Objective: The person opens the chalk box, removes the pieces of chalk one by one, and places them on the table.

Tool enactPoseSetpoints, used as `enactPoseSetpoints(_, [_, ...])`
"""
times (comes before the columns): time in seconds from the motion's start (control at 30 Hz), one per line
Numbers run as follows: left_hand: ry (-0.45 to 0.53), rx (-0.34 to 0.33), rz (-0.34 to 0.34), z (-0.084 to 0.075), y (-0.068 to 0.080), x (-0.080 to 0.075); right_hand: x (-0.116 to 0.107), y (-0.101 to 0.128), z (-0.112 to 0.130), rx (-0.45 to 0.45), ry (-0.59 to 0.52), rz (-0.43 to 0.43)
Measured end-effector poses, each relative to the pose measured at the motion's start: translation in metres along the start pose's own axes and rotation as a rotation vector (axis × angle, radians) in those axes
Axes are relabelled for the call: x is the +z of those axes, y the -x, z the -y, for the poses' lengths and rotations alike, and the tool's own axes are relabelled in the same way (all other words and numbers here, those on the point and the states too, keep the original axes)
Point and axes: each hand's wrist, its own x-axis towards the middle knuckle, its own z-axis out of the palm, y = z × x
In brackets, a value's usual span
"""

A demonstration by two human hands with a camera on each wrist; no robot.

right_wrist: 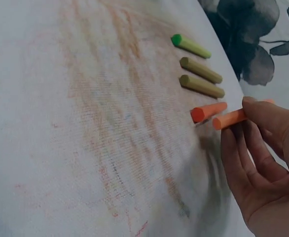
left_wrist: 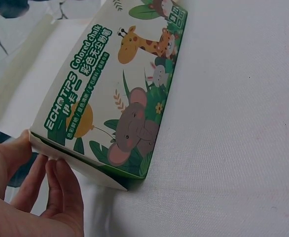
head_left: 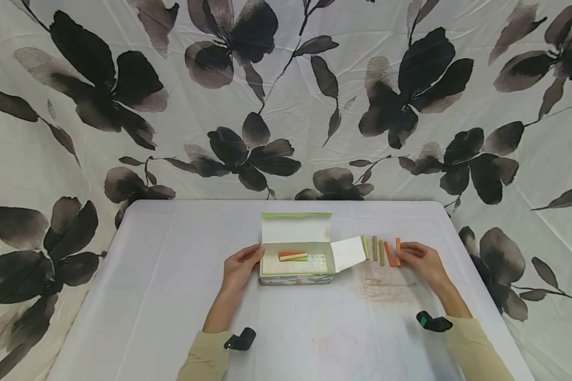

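Note:
An open cardboard chalk box [head_left: 295, 280], printed with animals and the words "Colored chalk", stands mid-table. Its left end is pinched by my left hand [head_left: 240, 270], thumb at the top edge and fingers against the side flap [left_wrist: 80, 165]. Inside lie an orange chalk [head_left: 291, 253], a pale yellow one and a green one. To the right, my right hand [head_left: 421, 262] pinches an orange chalk stick [right_wrist: 229, 119] between thumb and fingers. Beside it a red-orange chalk [right_wrist: 208, 112], two olive chalks [right_wrist: 202, 86] and a light green chalk [right_wrist: 193, 46] lie in a row.
The box's lid [head_left: 295, 228] is raised at the back, and a white flap [head_left: 348, 253] sticks out right toward the row. Brown chalk smears [head_left: 386, 288] mark the white tablecloth [head_left: 171, 254]. A floral curtain [head_left: 286, 95] hangs behind the table.

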Motion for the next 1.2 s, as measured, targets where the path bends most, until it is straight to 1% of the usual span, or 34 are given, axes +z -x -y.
enactPoseSetpoints(0.07, [-0.004, 0.0, 0.0, 0.0, 0.0, 0.0, 0.001, -0.001, -0.003, -0.007, -0.02, 0.004])
enactPoseSetpoints(0.17, [-0.016, -0.003, -0.001, 0.0, -0.001, 0.0, 0.004, -0.005, -0.008, -0.011, -0.021, -0.014])
enactPoseSetpoints(0.23, [-0.022, -0.009, -0.001, 0.0, -0.001, 0.001, 0.007, -0.007, -0.009, -0.026, 0.035, -0.041])
enactPoseSetpoints(0.4, [-0.021, -0.011, 0.0, 0.0, -0.001, 0.001, 0.012, -0.009, -0.007, -0.087, 0.248, -0.12])
enactPoseSetpoints(0.53, [-0.022, -0.008, 0.007, 0.0, 0.0, 0.001, 0.015, -0.008, -0.004, -0.115, 0.334, -0.152])
enactPoseSetpoints(0.77, [-0.025, -0.009, 0.004, -0.001, 0.0, 0.0, 0.016, -0.008, 0.005, -0.17, 0.369, -0.175])
enactPoseSetpoints(0.93, [-0.031, -0.008, 0.003, -0.001, 0.0, 0.001, 0.016, -0.006, 0.019, -0.207, 0.379, -0.206])
enactPoseSetpoints(1.2, [-0.023, -0.008, -0.001, -0.002, 0.001, 0.002, 0.016, -0.003, 0.044, -0.335, 0.39, -0.202])
